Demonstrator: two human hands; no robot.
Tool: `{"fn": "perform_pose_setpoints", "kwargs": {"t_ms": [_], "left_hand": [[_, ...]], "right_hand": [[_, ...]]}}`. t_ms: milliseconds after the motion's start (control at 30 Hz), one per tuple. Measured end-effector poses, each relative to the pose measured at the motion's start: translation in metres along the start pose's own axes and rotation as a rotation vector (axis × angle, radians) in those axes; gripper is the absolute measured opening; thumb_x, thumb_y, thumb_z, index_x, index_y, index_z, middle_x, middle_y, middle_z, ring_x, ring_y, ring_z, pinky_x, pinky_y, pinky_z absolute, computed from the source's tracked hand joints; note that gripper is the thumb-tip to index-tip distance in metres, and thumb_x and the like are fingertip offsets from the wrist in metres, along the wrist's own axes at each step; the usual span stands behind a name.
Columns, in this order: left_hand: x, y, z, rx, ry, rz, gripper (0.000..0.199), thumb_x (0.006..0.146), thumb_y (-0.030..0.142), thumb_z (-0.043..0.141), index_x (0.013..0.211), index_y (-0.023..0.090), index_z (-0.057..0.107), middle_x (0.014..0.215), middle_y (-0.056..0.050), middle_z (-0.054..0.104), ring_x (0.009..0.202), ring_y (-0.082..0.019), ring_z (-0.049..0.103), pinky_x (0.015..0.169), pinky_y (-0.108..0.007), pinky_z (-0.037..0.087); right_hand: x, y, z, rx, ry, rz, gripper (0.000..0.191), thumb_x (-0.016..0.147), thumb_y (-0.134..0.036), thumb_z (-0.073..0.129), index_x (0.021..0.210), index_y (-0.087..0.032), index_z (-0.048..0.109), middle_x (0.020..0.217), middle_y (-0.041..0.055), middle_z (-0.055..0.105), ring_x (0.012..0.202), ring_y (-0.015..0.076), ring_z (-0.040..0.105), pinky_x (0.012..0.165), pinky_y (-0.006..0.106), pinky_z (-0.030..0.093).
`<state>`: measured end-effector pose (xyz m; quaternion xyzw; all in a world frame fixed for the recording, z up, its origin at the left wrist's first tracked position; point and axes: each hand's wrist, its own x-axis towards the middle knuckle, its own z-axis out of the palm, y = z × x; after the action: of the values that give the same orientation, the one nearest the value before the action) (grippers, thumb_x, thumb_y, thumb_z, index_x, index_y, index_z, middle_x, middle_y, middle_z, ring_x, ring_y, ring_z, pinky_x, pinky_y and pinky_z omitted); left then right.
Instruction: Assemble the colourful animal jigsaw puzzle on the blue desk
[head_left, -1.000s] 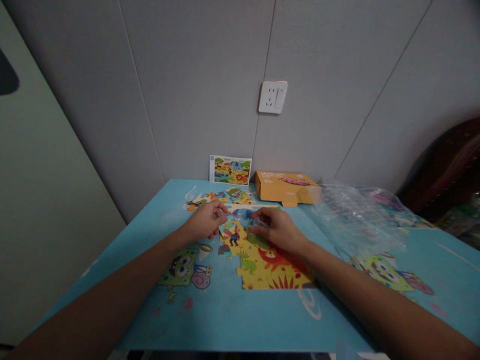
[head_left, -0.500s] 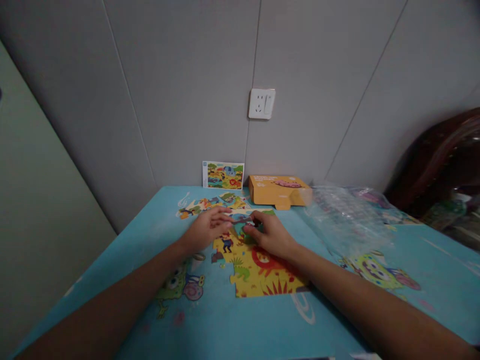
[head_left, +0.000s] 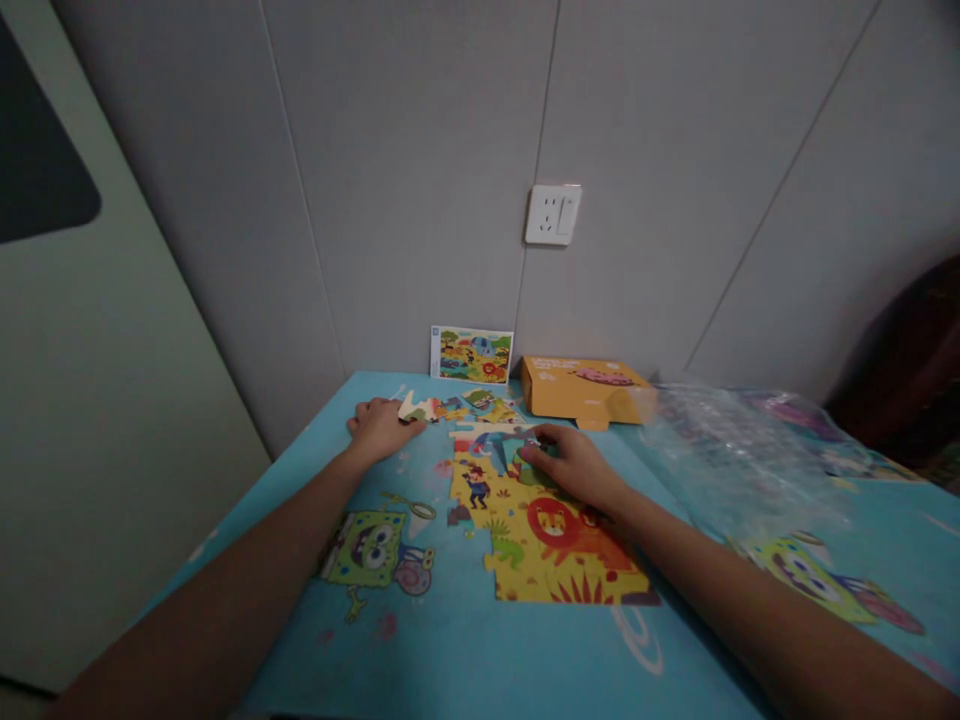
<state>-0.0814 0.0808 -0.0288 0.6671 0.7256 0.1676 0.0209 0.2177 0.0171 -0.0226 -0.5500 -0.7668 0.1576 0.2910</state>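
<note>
A partly joined jigsaw puzzle (head_left: pixel 517 525) lies on the table, its yellow ground showing a lion, a green lizard and a figure in blue. My right hand (head_left: pixel 574 465) rests over its upper right part, thumb and fingers closed on a puzzle piece (head_left: pixel 525 468) with green on it. Whether that piece is fully seated, I cannot tell. Farther back on the left, my left hand (head_left: pixel 380 430) is curled at the loose pieces, with a pale puzzle piece (head_left: pixel 417 408) between thumb and fingers. More loose pieces (head_left: pixel 484 403) lie just right of it.
A picture card (head_left: pixel 472 355) of the animal scene leans on the wall. Beside it lies an orange box (head_left: pixel 581 390) with its flap out. Crumpled clear plastic (head_left: pixel 739 450) covers part of the right side. The blue tablecloth (head_left: pixel 420 640) has cartoon prints.
My left hand has moved from the puzzle leftward to the loose pieces and closed there. My right hand stays at the puzzle's upper part. The view has turned slightly left.
</note>
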Motion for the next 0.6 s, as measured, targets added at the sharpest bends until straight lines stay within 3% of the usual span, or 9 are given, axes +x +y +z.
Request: {"fn": "perform_pose_setpoints", "kwargs": {"t_ms": [100,233,333,500,533,600], "left_hand": [[0.002,0.001,-0.001,-0.105,0.069,-0.017,0.049,0.070,0.052,0.062,0.106,0.020,0.068,0.117,-0.017,0.062,0.112,-0.044,0.049,0.085,-0.053,0.041],[0.002,0.006,-0.012,-0.212,0.139,0.067,0.036,0.084,0.041,0.049,0.104,0.018,0.067,0.111,-0.011,0.065,0.104,-0.028,0.057,0.087,-0.038,0.044],[-0.012,0.019,-0.018,-0.376,0.179,0.304,0.030,0.084,0.040,0.051,0.091,0.017,0.069,0.092,-0.007,0.068,0.090,-0.022,0.060,0.081,-0.032,0.046],[-0.056,0.056,-0.013,-0.593,0.122,0.930,0.018,0.085,0.032,0.060,0.080,0.016,0.068,0.078,-0.006,0.065,0.087,-0.020,0.055,0.082,-0.032,0.044],[-0.061,0.062,-0.011,-0.615,0.094,1.006,0.017,0.086,0.030,0.059,0.084,0.016,0.068,0.078,-0.006,0.065,0.088,-0.020,0.055,0.081,-0.031,0.045],[-0.062,0.067,-0.009,-0.641,0.095,1.025,0.015,0.087,0.029,0.059,0.088,0.016,0.068,0.079,-0.006,0.065,0.087,-0.019,0.055,0.078,-0.030,0.046]], "right_hand": [[0.000,0.003,-0.002,-0.144,0.018,-0.001,0.032,0.081,-0.040,0.064,0.098,-0.014,0.070,0.096,0.0120,0.067,0.088,0.0238,0.061,0.077,0.031,0.043],[0.000,0.004,-0.003,-0.208,0.070,-0.017,0.041,0.077,-0.036,0.069,0.111,-0.012,0.065,0.105,0.0149,0.063,0.096,0.0252,0.058,0.085,0.034,0.043],[-0.004,-0.005,-0.004,-0.099,0.102,-0.077,0.039,0.081,-0.034,0.066,0.113,-0.013,0.062,0.101,0.0117,0.065,0.092,0.0220,0.059,0.082,0.032,0.044],[-0.017,-0.027,-0.002,0.075,0.047,-0.315,0.031,0.086,-0.034,0.059,0.112,-0.017,0.060,0.093,0.0063,0.066,0.080,0.0172,0.058,0.071,0.028,0.044],[-0.018,-0.030,-0.002,0.073,0.042,-0.335,0.025,0.087,-0.033,0.057,0.106,-0.017,0.062,0.090,0.0057,0.066,0.078,0.0170,0.058,0.070,0.028,0.043],[-0.019,-0.030,-0.002,0.063,0.062,-0.317,0.020,0.088,-0.030,0.053,0.099,-0.017,0.064,0.081,0.0044,0.066,0.071,0.0165,0.057,0.067,0.028,0.042]]}}
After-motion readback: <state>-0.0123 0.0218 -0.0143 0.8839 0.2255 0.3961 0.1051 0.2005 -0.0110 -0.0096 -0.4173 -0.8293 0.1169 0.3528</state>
